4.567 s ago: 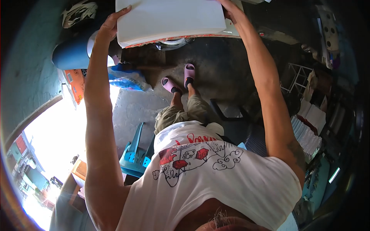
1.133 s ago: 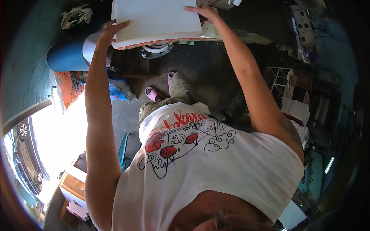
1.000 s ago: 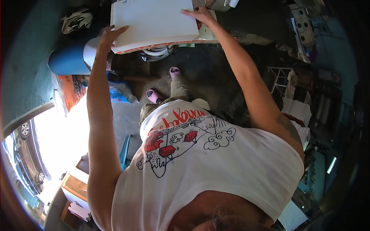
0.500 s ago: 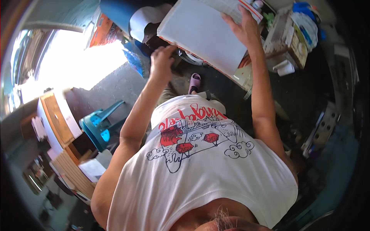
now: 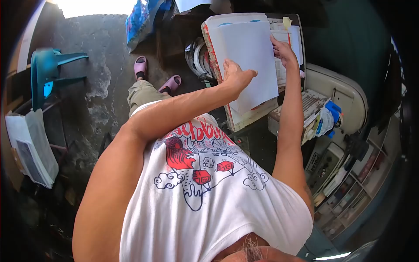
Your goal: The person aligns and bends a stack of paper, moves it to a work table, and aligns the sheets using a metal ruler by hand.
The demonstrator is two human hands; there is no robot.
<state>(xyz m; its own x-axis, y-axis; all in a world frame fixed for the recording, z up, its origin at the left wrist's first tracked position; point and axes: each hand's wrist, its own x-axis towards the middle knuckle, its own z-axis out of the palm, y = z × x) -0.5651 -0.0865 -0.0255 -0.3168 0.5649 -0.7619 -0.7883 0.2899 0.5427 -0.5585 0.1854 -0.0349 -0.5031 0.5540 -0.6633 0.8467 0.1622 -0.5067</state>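
Large white sheets of paper (image 5: 246, 46) lie in a slightly uneven pile on a worn white board-like surface (image 5: 235, 122) with reddish edges. My left hand (image 5: 239, 78) is over the lower left part of the pile, its thumb spread away from the fingers; whether it presses on the paper I cannot tell. At the pile's right edge is my right hand (image 5: 284, 52), with its index finger stretched along the paper and the other fingers slightly bent. No grip on a sheet shows. Printed papers (image 5: 281, 37) lie beside and partly under the right hand.
Coiled white cable or hose (image 5: 200, 59) hangs left of the surface. A cluttered box (image 5: 301, 109) with a plastic bag (image 5: 325, 122) stands at right, near shelves (image 5: 349, 201). At left are a teal plastic chair (image 5: 43, 72) and stacked sheets (image 5: 32, 148). A blue bag (image 5: 142, 22) lies ahead.
The view has turned right. My left hand has moved from beside the surface's edge to over the paper, and my right hand has gone from the paper's far edge to the pile's right side.
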